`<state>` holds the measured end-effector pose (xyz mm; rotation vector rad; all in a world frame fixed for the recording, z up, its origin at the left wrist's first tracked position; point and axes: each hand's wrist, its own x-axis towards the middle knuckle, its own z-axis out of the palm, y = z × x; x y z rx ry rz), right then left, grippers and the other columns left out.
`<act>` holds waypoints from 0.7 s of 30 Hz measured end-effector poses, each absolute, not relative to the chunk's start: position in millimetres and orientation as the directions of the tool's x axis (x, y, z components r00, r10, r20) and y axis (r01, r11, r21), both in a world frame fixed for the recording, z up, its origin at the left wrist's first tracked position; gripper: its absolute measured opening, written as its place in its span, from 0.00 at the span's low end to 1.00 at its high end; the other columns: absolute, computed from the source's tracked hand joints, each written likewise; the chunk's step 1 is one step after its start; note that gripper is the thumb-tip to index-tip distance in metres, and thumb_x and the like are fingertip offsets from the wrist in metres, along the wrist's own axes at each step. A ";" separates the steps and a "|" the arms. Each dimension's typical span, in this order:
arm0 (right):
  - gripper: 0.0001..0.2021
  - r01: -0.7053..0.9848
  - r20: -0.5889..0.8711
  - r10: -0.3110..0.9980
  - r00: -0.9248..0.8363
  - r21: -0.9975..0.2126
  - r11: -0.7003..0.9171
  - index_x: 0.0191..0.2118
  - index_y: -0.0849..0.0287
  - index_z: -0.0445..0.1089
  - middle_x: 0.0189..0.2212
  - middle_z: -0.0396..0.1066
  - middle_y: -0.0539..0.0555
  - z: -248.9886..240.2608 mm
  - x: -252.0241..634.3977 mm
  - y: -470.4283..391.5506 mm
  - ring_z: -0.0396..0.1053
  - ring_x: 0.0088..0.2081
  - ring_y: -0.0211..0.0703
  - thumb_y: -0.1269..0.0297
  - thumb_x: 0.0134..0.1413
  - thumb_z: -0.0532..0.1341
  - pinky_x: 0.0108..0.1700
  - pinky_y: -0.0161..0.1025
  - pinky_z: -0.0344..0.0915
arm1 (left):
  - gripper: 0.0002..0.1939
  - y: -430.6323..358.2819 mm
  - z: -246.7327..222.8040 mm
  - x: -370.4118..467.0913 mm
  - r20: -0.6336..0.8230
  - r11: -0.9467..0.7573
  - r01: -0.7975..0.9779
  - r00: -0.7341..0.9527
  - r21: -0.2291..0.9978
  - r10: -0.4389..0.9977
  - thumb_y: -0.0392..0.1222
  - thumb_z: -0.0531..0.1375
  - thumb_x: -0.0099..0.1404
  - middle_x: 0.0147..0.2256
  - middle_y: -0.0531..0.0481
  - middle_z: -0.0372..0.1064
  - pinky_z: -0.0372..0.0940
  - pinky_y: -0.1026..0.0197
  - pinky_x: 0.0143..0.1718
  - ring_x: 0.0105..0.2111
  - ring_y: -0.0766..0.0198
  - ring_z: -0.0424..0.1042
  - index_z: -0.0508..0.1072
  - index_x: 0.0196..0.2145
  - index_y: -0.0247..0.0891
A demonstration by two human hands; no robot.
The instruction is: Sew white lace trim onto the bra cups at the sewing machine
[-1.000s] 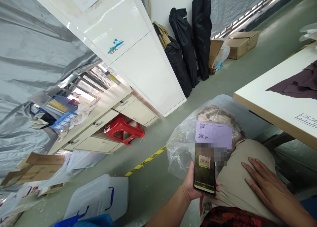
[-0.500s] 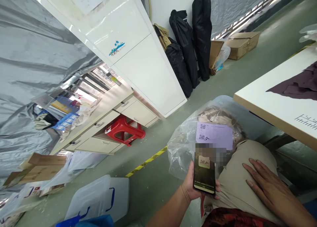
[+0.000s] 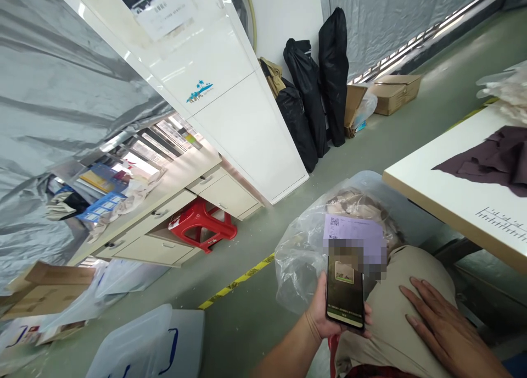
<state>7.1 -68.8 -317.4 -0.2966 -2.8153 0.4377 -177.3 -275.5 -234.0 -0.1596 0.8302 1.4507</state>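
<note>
My left hand [image 3: 323, 311] is wrapped round a black smartphone [image 3: 345, 294], its lit screen facing me and a small picture in a frame on it. Just beyond the phone lies a lilac paper sheet [image 3: 366, 232] with QR codes [image 3: 335, 222]. The sheet rests on a clear plastic bag [image 3: 298, 260] that holds beige fabric [image 3: 352, 201]. Part of the sheet and the phone's top edge are blurred out. My right hand [image 3: 438, 317] lies flat on my thigh in beige trousers [image 3: 395, 290], fingers spread, holding nothing.
A white table [image 3: 448, 164] with dark purple fabric [image 3: 489, 158] stands on the right. Ahead are a tall white cabinet [image 3: 242, 120], black bags [image 3: 333, 76] and a cardboard box [image 3: 395, 92]. A red stool [image 3: 201, 224] and a plastic bin [image 3: 185, 334] are at the left.
The phone in my left hand has shifted slightly right against the lilac sheet, and its on-screen picture differs. The camera view has tilted a little. My right hand stays on the thigh.
</note>
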 end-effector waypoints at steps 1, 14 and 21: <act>0.29 0.163 0.233 0.245 -0.941 -0.322 0.933 0.58 0.59 0.67 0.61 0.59 0.64 -317.6 7.3 -68.8 0.60 0.60 0.61 0.46 0.60 0.50 0.53 0.58 0.68 | 0.59 -272.7 -233.2 -177.9 -0.577 0.161 -0.912 -0.097 0.378 0.811 0.79 0.23 0.52 0.38 0.36 0.69 0.47 0.33 0.52 0.36 0.50 0.67 0.76 0.38 0.30; 0.28 0.142 0.287 0.224 -0.931 -0.282 0.949 0.59 0.56 0.66 0.62 0.57 0.62 -323.5 8.7 -67.6 0.60 0.60 0.59 0.46 0.58 0.53 0.52 0.56 0.69 | 0.58 -285.1 -235.8 -176.6 -0.552 0.068 -0.938 -0.141 0.341 0.822 0.83 0.30 0.50 0.39 0.35 0.71 0.53 0.40 0.48 0.37 0.50 0.68 0.75 0.40 0.28; 0.28 0.143 0.293 0.232 -0.927 -0.294 0.945 0.59 0.57 0.66 0.62 0.58 0.63 -322.8 8.0 -68.7 0.60 0.60 0.59 0.46 0.59 0.51 0.52 0.55 0.69 | 0.59 -284.0 -229.1 -177.1 -0.564 0.088 -0.924 -0.150 0.372 0.812 0.81 0.28 0.51 0.39 0.33 0.70 0.56 0.42 0.47 0.38 0.50 0.67 0.76 0.38 0.26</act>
